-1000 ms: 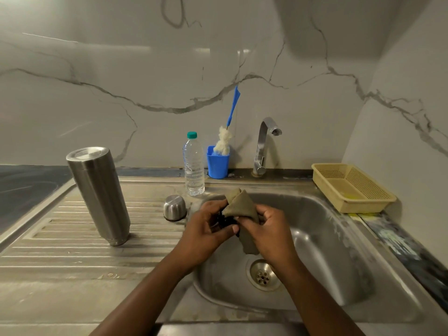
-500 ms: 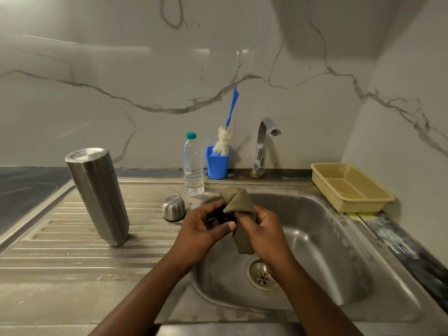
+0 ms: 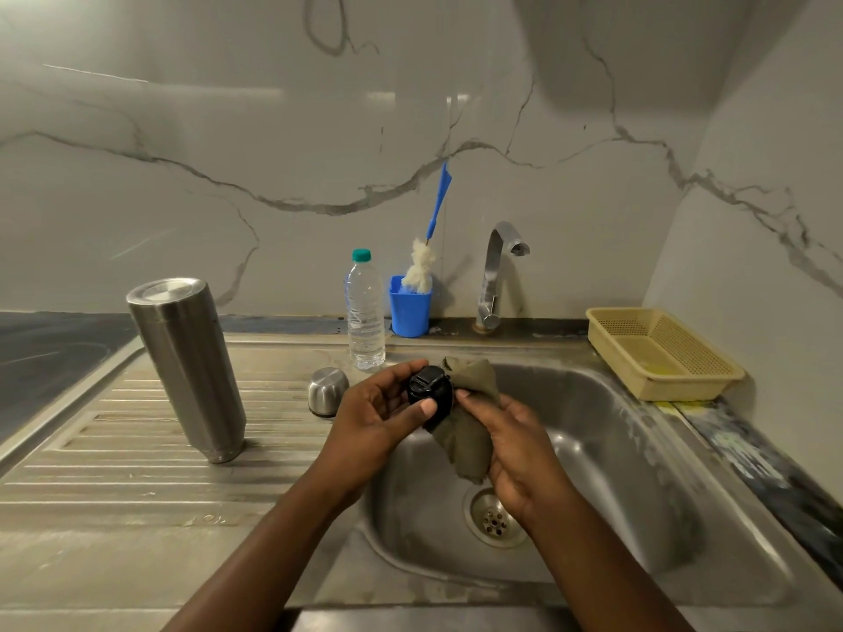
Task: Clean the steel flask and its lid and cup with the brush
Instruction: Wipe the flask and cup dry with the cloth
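My left hand [image 3: 374,426] grips the one black lid [image 3: 429,394] over the sink's [image 3: 638,449] left rim, its top facing me. My right hand [image 3: 520,458] clutches one olive cloth [image 3: 470,442] against it. One steel flask [image 3: 187,367] stands on end on the drainboard [image 3: 114,449], long axis upright. One steel cup [image 3: 327,390] sits mouth-down beside it. One brush [image 3: 422,266] stands handle-up behind.

flask [image 3: 187,367] left of cup [image 3: 326,390], brush [image 3: 422,266] behind sink [image 3: 638,449]
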A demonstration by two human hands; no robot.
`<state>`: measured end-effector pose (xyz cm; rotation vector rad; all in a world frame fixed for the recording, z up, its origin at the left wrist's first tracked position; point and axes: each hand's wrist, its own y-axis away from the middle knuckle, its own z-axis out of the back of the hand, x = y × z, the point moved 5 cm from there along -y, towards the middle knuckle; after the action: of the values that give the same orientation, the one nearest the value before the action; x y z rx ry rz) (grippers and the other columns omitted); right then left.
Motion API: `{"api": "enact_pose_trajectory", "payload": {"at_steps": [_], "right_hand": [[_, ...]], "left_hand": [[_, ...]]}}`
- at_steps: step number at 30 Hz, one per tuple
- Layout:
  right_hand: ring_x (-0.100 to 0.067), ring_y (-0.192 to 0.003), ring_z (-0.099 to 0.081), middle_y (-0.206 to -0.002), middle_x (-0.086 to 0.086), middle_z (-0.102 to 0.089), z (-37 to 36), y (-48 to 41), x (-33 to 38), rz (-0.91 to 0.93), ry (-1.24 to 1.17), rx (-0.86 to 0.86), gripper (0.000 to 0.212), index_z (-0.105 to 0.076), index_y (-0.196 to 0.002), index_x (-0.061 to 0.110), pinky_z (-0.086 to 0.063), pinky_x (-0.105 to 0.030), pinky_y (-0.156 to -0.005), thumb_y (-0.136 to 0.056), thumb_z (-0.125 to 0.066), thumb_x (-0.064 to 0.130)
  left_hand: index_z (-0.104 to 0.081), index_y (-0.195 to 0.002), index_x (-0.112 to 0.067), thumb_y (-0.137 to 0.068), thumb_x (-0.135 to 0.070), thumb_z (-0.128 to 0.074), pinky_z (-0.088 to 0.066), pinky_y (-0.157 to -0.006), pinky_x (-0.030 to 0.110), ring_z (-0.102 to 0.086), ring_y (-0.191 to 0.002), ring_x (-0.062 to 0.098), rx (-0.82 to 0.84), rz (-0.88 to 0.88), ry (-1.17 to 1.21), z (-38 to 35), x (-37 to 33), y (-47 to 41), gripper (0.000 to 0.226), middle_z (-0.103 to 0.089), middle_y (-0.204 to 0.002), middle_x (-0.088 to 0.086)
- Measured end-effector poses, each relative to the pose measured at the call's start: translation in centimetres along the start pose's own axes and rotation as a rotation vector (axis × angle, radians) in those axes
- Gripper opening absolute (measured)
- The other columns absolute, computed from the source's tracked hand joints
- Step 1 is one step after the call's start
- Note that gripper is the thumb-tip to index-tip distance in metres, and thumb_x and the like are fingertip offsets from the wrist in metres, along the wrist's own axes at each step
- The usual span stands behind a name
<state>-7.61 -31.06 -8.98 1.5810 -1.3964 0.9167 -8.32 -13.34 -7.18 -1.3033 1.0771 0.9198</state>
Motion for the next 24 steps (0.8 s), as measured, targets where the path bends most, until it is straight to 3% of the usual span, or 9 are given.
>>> {"api": "enact_pose_trajectory", "payload": {"at_steps": [4,7,16,18,20,24], "right_hand": [[-0.030,-0.110,-0.073,-0.120,-0.020,-0.075,-1.2,0.6,-0.5,-0.182,-0.200,0.093,0.029,-0.070,-0.127,0.006,-0.062,-0.041,-0.091,-0.103,-0.059,0.018],[-0.030,-0.113,-0.073,-0.124,-0.020,-0.073,-1.4,0.6,-0.8,-0.252,-0.196,0.130,0.031,-0.068,-0.130,0.007,-0.063,-0.040,-0.090,-0.104,-0.058,0.021],[-0.032,-0.106,-0.075,-0.114,-0.019,-0.077,-0.9,0.2,-0.6,-0.142,-0.071,0.076,0.027,-0.071,-0.123,0.002,-0.059,-0.044,-0.094,-0.099,-0.065,0.014],[-0.031,-0.103,-0.076,-0.112,-0.019,-0.077,-0.8,0.1,-0.6,-0.133,-0.052,0.066,0.026,-0.071,-0.121,0.002,-0.060,-0.043,-0.090,-0.099,-0.066,0.014],[-0.031,-0.099,-0.076,-0.110,-0.020,-0.077,-0.9,0.1,-0.6,-0.124,-0.035,0.073,0.027,-0.071,-0.121,0.001,-0.059,-0.043,-0.088,-0.099,-0.065,0.014],[-0.031,-0.095,-0.076,-0.109,-0.022,-0.077,-1.1,0.2,-0.6,-0.109,-0.023,0.103,0.027,-0.072,-0.119,0.000,-0.060,-0.042,-0.085,-0.098,-0.065,0.015]], "left_hand": [[-0.061,-0.142,-0.015,-0.090,0.001,-0.077,-0.055,-0.107,0.031,-0.066,-0.130,0.012,0.013,-0.034,-0.072,-0.1,0.0,0.2,0.057,-0.072,-0.134,-0.005],[-0.062,-0.141,-0.016,-0.090,0.001,-0.078,-0.055,-0.107,0.032,-0.067,-0.127,0.011,-0.009,-0.046,-0.097,0.1,-0.3,0.2,0.056,-0.073,-0.132,-0.006],[-0.069,-0.132,-0.022,-0.085,-0.002,-0.083,-0.056,-0.106,0.040,-0.072,-0.119,0.013,-0.199,-0.043,-0.136,3.6,-2.2,-0.2,0.053,-0.078,-0.122,-0.004],[-0.070,-0.130,-0.021,-0.084,-0.001,-0.084,-0.060,-0.097,0.037,-0.073,-0.116,0.017,-0.253,-0.028,-0.140,5.4,-2.8,-0.2,0.052,-0.079,-0.118,-0.001],[-0.069,-0.130,-0.022,-0.084,0.000,-0.084,-0.061,-0.085,0.025,-0.073,-0.114,0.015,-0.302,-0.018,-0.210,7.1,-3.0,0.2,0.054,-0.077,-0.117,-0.002],[-0.067,-0.136,-0.027,-0.083,-0.012,-0.088,-0.054,-0.098,0.026,-0.067,-0.115,0.009,-0.323,0.046,-0.510,9.7,-1.7,1.4,0.059,-0.071,-0.126,-0.009]]}}
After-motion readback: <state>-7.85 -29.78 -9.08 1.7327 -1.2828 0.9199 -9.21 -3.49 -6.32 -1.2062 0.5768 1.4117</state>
